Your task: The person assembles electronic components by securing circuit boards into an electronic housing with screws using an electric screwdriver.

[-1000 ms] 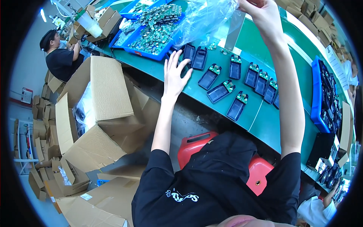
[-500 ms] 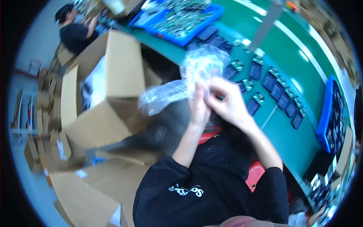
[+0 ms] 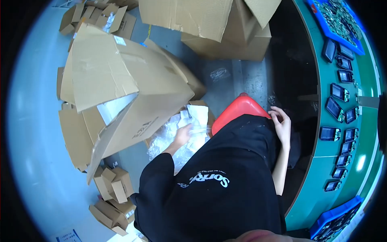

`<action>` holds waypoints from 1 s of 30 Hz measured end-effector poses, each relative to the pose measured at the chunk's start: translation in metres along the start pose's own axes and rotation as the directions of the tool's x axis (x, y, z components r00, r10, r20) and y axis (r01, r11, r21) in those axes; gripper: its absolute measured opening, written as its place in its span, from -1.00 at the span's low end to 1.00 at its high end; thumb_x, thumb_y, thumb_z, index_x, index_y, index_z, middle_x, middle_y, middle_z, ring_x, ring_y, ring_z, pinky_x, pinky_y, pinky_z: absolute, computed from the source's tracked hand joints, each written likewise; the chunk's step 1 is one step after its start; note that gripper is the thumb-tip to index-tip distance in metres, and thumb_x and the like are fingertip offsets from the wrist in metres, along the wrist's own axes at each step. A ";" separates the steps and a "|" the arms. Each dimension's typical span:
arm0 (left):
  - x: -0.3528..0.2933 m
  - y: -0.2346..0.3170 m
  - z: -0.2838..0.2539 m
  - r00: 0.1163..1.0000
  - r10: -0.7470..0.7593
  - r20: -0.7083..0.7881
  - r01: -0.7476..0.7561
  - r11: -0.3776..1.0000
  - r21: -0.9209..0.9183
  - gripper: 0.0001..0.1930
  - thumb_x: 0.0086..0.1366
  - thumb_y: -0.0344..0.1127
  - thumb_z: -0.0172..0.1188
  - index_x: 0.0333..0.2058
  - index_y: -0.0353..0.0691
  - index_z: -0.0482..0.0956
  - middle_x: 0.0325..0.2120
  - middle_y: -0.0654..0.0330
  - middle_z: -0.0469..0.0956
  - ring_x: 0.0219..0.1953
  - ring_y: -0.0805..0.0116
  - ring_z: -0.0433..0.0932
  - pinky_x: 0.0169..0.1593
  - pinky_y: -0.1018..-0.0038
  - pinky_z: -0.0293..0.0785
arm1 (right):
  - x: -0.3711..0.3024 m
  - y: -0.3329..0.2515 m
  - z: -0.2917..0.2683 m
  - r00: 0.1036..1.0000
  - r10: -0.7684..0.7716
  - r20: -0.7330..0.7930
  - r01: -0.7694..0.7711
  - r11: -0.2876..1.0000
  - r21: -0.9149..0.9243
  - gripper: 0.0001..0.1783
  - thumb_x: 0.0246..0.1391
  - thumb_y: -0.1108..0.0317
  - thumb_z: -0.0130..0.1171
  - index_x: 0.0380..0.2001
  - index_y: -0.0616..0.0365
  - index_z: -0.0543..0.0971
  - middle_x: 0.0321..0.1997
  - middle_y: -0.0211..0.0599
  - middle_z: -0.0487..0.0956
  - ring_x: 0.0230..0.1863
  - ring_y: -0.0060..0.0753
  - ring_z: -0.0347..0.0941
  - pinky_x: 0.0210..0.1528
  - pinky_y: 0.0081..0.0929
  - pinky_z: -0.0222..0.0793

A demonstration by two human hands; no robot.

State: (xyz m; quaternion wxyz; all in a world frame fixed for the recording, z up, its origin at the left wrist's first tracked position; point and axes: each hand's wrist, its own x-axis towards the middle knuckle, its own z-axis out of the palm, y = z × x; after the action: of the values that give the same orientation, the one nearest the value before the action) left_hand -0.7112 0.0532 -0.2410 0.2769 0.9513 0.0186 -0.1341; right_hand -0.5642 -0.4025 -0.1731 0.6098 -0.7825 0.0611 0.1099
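Note:
My left hand [image 3: 183,135], smeared by motion, is low at my left side over a pile of clear plastic bags [image 3: 165,139] and white sheet [image 3: 199,117] in a carton. Pale, shiny plastic lies right beside its fingers; whether they grip any of it is unclear. My right hand [image 3: 281,123] is beside my right knee, near the edge of the red stool [image 3: 242,111]. Its fingers are loosely bent and apart, with nothing visible in them.
A large open carton [image 3: 149,84] stands at left, another carton [image 3: 229,44] ahead. Smaller cartons [image 3: 115,183] lie at lower left. On the green bench [image 3: 306,173] at right are dark casings with circuit boards [image 3: 330,134] and blue trays [image 3: 336,24]. Clear plastic [image 3: 219,74] lies on the floor.
My view has turned left and down. My hands, together on a clear plastic bag before, are now apart: the left down at the bag pile, the right by my knee without the bag.

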 end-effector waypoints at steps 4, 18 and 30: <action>-0.088 -0.081 0.002 0.883 -0.438 -0.171 0.465 0.868 0.177 -0.26 0.13 -0.01 0.28 0.21 -0.23 0.27 -0.04 -0.08 0.54 0.01 -0.10 0.52 0.09 0.20 0.43 | -0.012 0.023 -0.006 0.992 0.050 -0.118 -0.054 0.998 -0.033 -0.75 0.19 0.50 0.09 -0.07 0.25 0.57 -0.33 -0.31 0.66 -0.24 -0.59 0.56 -0.08 -0.60 0.42; 0.278 0.327 -0.225 0.467 0.599 -0.651 -0.740 0.667 0.083 -0.75 0.22 -0.41 0.13 -0.62 -0.30 0.38 -0.68 -0.01 0.40 -0.62 0.13 0.45 -0.49 0.29 0.35 | -0.002 0.007 0.003 0.977 0.034 -0.211 -0.038 0.999 -0.015 -0.81 0.24 0.51 0.04 -0.13 0.30 0.57 -0.39 -0.37 0.62 -0.31 -0.63 0.54 -0.17 -0.60 0.45; 0.653 0.177 -0.372 0.967 0.204 0.149 -0.240 0.929 0.281 -0.62 0.10 -0.18 0.22 -0.14 -0.27 0.63 -0.23 -0.07 0.64 -0.17 0.03 0.63 -0.05 0.27 0.52 | 0.086 -0.203 -0.011 0.739 -0.582 -0.341 0.454 0.803 -0.387 -0.77 -0.01 0.59 0.18 -0.21 0.28 0.60 -0.23 -0.16 0.62 -0.19 -0.28 0.57 -0.09 -0.44 0.46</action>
State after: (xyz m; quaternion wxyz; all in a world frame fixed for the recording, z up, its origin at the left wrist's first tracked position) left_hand 0.0286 0.0760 -0.0212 0.1449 0.9685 -0.1259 -0.1587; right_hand -0.4330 -0.3595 -0.0009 0.4691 -0.8491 -0.0399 -0.2395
